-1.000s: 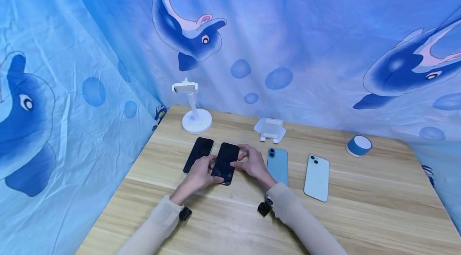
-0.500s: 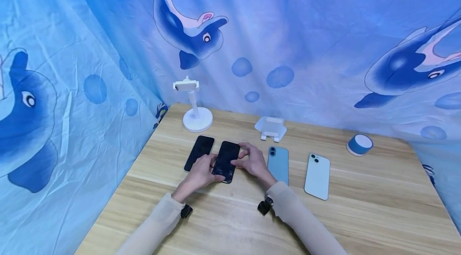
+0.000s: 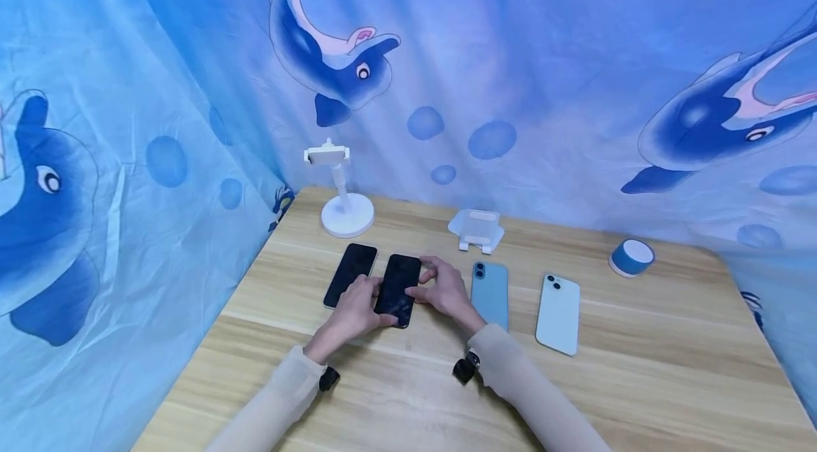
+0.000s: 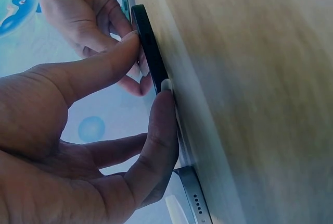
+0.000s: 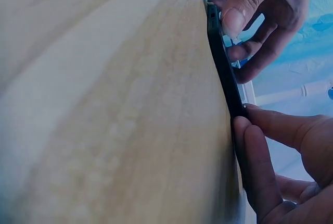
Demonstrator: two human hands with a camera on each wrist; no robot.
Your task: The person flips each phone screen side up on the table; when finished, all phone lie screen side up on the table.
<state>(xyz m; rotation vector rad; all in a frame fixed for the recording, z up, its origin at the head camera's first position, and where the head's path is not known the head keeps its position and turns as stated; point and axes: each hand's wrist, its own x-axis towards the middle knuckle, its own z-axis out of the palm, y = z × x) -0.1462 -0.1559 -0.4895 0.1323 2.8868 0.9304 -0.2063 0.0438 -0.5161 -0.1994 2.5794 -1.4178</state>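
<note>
Between my two hands a smartphone (image 3: 398, 289) with a dark screen lies face up, close to the wooden table. My left hand (image 3: 354, 309) pinches its near left part, thumb over the lower corner of the screen and fingers at the left edge. From the other side my right hand (image 3: 445, 290) grips the right edge, thumb on the glass. The left wrist view shows the phone's dark edge (image 4: 148, 41) between thumb and finger. In the right wrist view, the phone's black side (image 5: 225, 67) runs just above the wood. Beside my left hand lies a second dark-screened smartphone (image 3: 349, 273).
A blue smartphone (image 3: 490, 299), back up, lies partly behind my right wrist. Further right is a pale smartphone (image 3: 558, 317). Along the back stand a white round-based phone stand (image 3: 347, 216), a small white phone holder (image 3: 480, 228) and a blue-and-white cylinder (image 3: 632, 258). Dolphin-print curtains border the table.
</note>
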